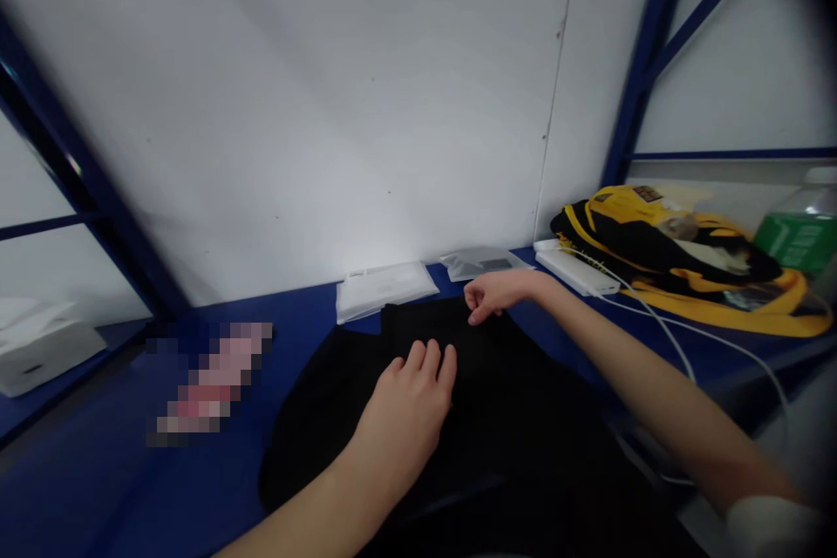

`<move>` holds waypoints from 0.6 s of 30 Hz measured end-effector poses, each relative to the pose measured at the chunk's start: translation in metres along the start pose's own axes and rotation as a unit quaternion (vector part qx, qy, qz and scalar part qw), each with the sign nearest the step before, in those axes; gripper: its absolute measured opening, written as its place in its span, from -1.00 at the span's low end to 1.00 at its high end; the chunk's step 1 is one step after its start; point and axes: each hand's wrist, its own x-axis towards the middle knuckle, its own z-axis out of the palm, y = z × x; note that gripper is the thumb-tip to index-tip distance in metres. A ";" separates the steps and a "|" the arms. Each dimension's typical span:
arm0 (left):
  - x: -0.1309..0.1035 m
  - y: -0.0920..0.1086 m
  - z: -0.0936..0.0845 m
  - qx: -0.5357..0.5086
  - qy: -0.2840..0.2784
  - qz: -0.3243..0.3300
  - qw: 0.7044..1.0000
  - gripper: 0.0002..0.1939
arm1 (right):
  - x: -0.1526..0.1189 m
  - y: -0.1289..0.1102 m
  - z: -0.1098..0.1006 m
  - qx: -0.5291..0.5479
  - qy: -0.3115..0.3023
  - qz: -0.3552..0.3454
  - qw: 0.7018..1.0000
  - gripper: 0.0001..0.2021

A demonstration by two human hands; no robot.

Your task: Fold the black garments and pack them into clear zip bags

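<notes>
A black garment (536,418) is spread over the blue surface in front of me and hangs towards my body; its exact kind I cannot make out. My left hand (415,392) lies palm down on the cloth, fingers slightly apart and stretched forward. At the garment's far right edge, my right hand (497,289) is closed, its thumb and curled fingers pinching the black fabric. Just beyond the cloth rest a flat white plastic-wrapped packet (385,286) and a clear plastic bag (487,263) with something dark inside.
On the right are a white power bank (575,268) with a white cable (654,314), a black and yellow bag (686,248) and a green-labelled bottle (807,222). A pixelated pink object (219,370) lies left on the blue table (131,471). Blue posts flank the white wall.
</notes>
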 end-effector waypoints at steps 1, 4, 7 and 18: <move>0.001 -0.001 0.001 0.011 0.004 0.012 1.000 -0.50 | -0.003 -0.003 -0.002 -0.021 0.045 -0.014 0.999 -0.74; 0.005 -0.003 0.003 0.021 0.010 0.036 0.999 -0.57 | -0.022 -0.021 -0.008 -0.045 0.143 -0.081 0.985 -0.81; 0.006 -0.006 0.000 -0.021 0.019 0.007 1.000 -0.66 | -0.049 -0.044 -0.008 -0.027 0.101 -0.145 0.984 -0.80; -0.017 -0.027 -0.013 -0.082 -0.104 -0.130 0.983 -0.54 | -0.074 -0.085 0.084 -0.293 0.284 -0.102 0.907 -0.60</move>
